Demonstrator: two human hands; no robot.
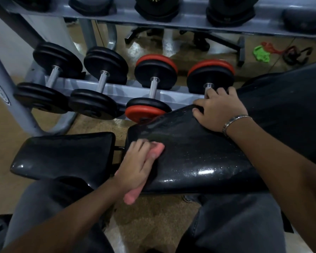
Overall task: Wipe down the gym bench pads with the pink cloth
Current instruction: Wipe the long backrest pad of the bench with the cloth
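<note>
Pressing the pink cloth (154,149) flat under spread fingers, the person's left hand (135,167) works the near edge of the long back pad (199,152) of a black gym bench, a knee in grey trousers (235,216) showing on either side below. The cloth lies mostly hidden beneath the palm; one end peeks out past the fingertips on the pad, the other hangs off the pad's near rim by the wrist. The hand is blurred, which suggests a stroke in progress.

Further up, the right hand (219,110), a metal bracelet (233,123) on its wrist, rests open on the pad's far corner, fingers curled over the edge, apparently to steady the pad against the rubbing. It holds nothing else.

The back pad gleams with wet streaks and fine droplets, bright glare along its near side, so it looks freshly dampened and partly wiped. The shorter seat pad (62,156), just to the left across a narrow gap, shows only small glints at its corner; whether it has been wiped cannot be told.

Beyond the bench stands a grey dumbbell rack (117,88) loaded with black and red-rimmed dumbbells (153,83).
</note>
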